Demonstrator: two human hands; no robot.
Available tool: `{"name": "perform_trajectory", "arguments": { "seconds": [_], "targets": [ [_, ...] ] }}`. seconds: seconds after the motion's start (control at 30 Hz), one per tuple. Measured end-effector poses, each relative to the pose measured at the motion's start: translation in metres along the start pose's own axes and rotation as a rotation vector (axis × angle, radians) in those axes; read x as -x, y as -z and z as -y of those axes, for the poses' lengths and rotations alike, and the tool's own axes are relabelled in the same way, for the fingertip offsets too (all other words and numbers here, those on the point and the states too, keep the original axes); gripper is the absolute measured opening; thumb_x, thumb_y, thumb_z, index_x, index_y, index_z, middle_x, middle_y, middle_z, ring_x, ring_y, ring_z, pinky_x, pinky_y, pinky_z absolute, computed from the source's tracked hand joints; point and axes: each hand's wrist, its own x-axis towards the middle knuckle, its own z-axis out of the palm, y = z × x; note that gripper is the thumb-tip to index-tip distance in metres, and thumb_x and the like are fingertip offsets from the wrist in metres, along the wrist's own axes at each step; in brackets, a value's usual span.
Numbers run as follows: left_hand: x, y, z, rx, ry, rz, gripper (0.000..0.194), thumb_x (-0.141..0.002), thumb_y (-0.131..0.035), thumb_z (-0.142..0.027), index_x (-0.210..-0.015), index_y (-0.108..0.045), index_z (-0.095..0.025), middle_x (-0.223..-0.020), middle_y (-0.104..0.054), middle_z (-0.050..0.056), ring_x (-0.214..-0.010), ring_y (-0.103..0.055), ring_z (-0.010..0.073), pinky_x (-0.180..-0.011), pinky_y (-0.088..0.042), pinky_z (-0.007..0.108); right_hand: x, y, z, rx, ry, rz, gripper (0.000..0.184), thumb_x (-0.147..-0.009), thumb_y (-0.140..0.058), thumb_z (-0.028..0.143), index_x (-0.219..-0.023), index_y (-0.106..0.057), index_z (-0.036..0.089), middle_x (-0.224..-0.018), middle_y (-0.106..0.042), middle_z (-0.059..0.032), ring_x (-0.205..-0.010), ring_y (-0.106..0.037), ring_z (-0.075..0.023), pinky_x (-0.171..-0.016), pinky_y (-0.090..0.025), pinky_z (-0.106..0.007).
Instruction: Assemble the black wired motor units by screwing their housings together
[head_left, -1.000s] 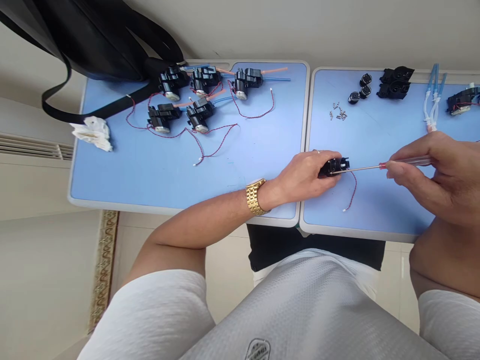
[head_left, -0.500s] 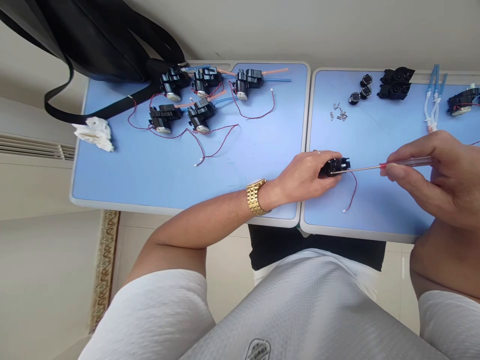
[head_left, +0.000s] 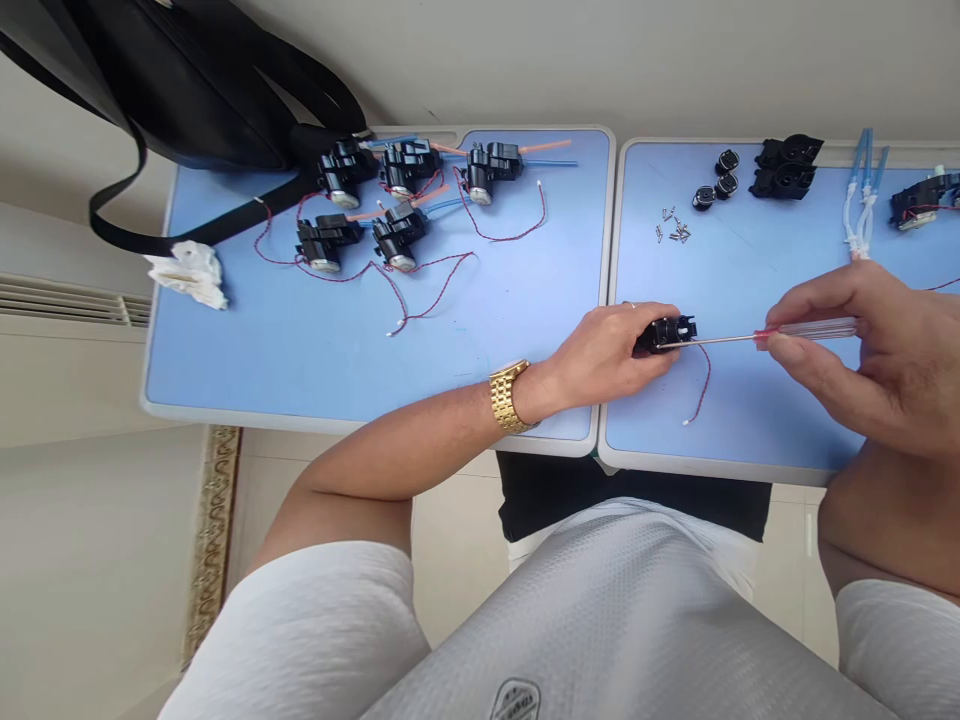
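My left hand (head_left: 611,350) is closed around a small black motor assembly (head_left: 670,332) over the right-hand table. A thin twisted red wire (head_left: 706,385) with a white plug trails from it. Between the thumb and fingers of my right hand (head_left: 862,350) is a screwdriver (head_left: 806,330) with a clear and red handle. Its shaft lies nearly level, pointing left, and the tip meets the near side of the assembly. Whether a screw sits under the tip is too small to tell. Beyond my hands lies a loose group of small screws (head_left: 679,230).
Several finished-looking motor assemblies (head_left: 401,235) with wires and tubes lie on the left table (head_left: 315,350). Small black cylinders (head_left: 726,185), black housings (head_left: 785,168), blue-and-white tubes (head_left: 862,205) and another assembly (head_left: 919,202) sit on the right. A black bag (head_left: 202,90) and crumpled tissue (head_left: 191,272) occupy the far left.
The whole view has shifted very slightly. The fingers of my right hand have moved a little on the screwdriver handle; its tip stays against the motor assembly, still held in my left hand.
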Motion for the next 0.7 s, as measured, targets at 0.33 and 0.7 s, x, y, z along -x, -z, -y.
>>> {"name": "perform_trajectory", "arguments": {
  "seconds": [0.33,0.7],
  "targets": [
    [0.0,-0.001,0.001,-0.039,-0.004,0.002,0.039,-0.101,-0.068,-0.03,-0.138,-0.073,-0.019,-0.123,-0.085,0.007,-0.109,-0.08,0.0244,-0.098,-0.061,0.035,-0.003,-0.005,-0.008,0.11,0.101,-0.114,0.033,-0.11,-0.071,0.047,-0.085,-0.065,0.027,-0.057,-0.063,0.0128,-0.049,-0.055,-0.0067,-0.05,-0.036,-0.028],
    [0.0,0.0,0.001,0.007,-0.002,0.003,0.038,-0.102,-0.068,-0.03,-0.137,-0.074,-0.018,-0.123,-0.085,0.007,-0.108,-0.08,0.0242,-0.097,-0.061,0.036,-0.001,0.0,0.0,-0.053,-0.048,0.027,0.027,-0.111,-0.066,0.054,-0.107,-0.065,0.027,-0.092,-0.082,0.0075,-0.065,-0.075,-0.0093,-0.053,-0.045,-0.026]
  ]
}}
